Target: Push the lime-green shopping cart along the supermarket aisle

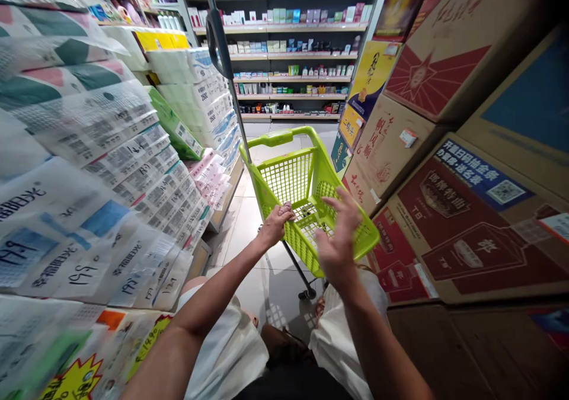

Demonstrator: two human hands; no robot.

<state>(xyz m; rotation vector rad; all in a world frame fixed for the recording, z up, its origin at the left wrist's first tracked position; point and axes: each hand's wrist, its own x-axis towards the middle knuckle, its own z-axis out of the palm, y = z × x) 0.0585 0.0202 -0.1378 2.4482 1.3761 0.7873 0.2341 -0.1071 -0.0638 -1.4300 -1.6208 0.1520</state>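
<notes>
A bright green plastic shopping cart [262,197] with a gridded basket stands on the tiled floor in front of me. My left hand [273,227] is at the basket's near-left rim, its fingers closed on a small crumpled, pinkish-grey cloth [287,208]. Over the right part of the basket, my right hand [338,240] is blurred by motion, with its fingers spread and nothing visible in them. The basket's handle [269,138] is on the far side. A tall thin pole with a dark clip [219,44] rises at the cart's left side.
Stacked packs of tissue paper [146,169] line the left side of the aisle. On the right, cardboard cartons [466,216] are piled high, close to the cart. Shelves of small boxes and bottles [284,28] stand across the far end. Pale floor tiles [231,228] show beside the cart.
</notes>
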